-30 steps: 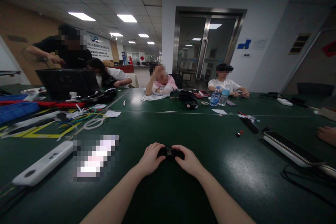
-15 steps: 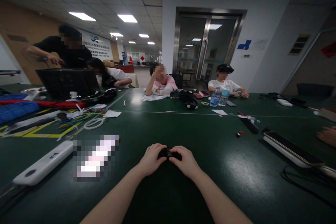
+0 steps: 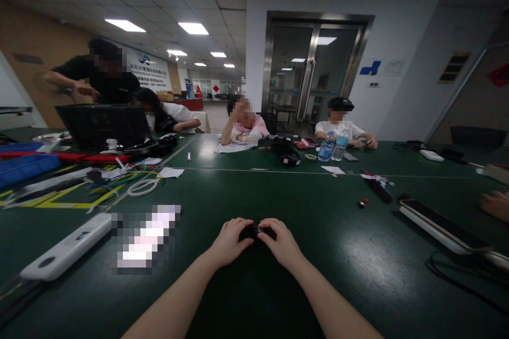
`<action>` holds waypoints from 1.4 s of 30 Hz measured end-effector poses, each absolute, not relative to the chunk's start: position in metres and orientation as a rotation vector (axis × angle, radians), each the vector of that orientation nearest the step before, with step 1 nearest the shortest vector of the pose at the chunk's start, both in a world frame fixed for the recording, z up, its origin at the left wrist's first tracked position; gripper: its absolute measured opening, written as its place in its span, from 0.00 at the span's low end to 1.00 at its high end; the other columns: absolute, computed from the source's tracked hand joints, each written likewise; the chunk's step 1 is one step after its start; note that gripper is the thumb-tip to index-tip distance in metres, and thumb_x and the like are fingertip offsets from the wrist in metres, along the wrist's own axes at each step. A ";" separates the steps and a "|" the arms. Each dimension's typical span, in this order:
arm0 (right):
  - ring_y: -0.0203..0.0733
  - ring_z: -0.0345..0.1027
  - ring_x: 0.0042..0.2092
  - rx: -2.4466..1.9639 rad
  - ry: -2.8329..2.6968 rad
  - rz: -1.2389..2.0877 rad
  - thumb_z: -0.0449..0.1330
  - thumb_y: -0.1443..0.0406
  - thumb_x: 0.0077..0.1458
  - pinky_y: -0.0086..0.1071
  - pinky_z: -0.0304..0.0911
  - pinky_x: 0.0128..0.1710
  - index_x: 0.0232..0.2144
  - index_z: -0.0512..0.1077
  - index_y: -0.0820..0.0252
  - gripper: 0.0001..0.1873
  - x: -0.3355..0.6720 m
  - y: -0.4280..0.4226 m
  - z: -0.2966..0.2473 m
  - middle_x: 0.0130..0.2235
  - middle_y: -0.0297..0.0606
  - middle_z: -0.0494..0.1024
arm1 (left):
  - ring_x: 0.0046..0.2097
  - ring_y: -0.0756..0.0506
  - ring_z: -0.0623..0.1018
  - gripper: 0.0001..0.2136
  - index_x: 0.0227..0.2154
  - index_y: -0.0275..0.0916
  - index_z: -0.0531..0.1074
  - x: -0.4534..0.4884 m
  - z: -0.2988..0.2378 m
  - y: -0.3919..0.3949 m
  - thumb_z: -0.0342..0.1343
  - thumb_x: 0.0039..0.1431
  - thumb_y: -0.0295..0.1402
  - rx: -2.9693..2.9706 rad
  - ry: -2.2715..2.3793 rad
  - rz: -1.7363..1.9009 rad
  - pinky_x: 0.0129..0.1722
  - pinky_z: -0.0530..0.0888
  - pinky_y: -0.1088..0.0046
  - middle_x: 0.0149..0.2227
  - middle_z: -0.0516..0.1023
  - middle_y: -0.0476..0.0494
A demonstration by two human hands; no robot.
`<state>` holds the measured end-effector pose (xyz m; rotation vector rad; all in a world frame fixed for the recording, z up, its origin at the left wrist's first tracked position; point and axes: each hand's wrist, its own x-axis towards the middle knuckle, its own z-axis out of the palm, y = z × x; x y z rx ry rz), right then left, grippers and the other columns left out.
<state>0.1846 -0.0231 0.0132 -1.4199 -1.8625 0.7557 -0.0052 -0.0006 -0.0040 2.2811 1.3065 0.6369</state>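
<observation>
A small dark object (image 3: 255,231) lies between my two hands, close to the green tabletop (image 3: 254,190). My left hand (image 3: 233,240) is closed round its left end, thumb on the near side and fingers over the far side. In the same way my right hand (image 3: 279,241) grips the right end. Both hands cover most of the object, so its exact kind cannot be made out. To the left of my left hand lies a blurred bright slab (image 3: 149,235), like a lit phone.
A white device (image 3: 67,248) with a cable lies at left, near tangled wires (image 3: 115,175). At right are a dark flat phone-like slab (image 3: 443,225) and black cables. Water bottles (image 3: 326,147) stand farther back. People sit across the table; another person's hand (image 3: 495,205) rests at the right edge.
My right hand's thumb and fingertips have shifted very slightly on the dark object. My left hand has stayed almost in place.
</observation>
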 end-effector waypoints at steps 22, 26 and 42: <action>0.44 0.65 0.50 -1.410 -1.470 0.890 0.51 0.61 0.53 0.40 0.61 0.50 0.46 0.67 0.55 0.18 0.200 -0.012 0.003 0.47 0.38 0.72 | 0.53 0.43 0.66 0.19 0.49 0.43 0.65 -0.002 0.005 -0.003 0.54 0.53 0.33 2.227 1.381 0.557 0.54 0.59 0.63 0.50 0.69 0.45; 0.45 0.64 0.50 -1.435 -1.426 0.889 0.51 0.60 0.54 0.40 0.61 0.49 0.47 0.67 0.55 0.18 0.200 -0.013 0.006 0.48 0.37 0.72 | 0.53 0.43 0.66 0.19 0.49 0.44 0.65 -0.004 0.002 -0.001 0.54 0.53 0.34 2.249 1.356 0.578 0.53 0.59 0.64 0.50 0.69 0.45; 0.43 0.66 0.48 -1.370 -1.393 0.864 0.54 0.61 0.52 0.38 0.62 0.48 0.47 0.67 0.55 0.18 0.202 -0.012 0.003 0.46 0.37 0.73 | 0.54 0.42 0.65 0.20 0.51 0.44 0.64 -0.006 -0.004 0.001 0.53 0.54 0.36 2.222 1.353 0.574 0.53 0.60 0.63 0.51 0.68 0.45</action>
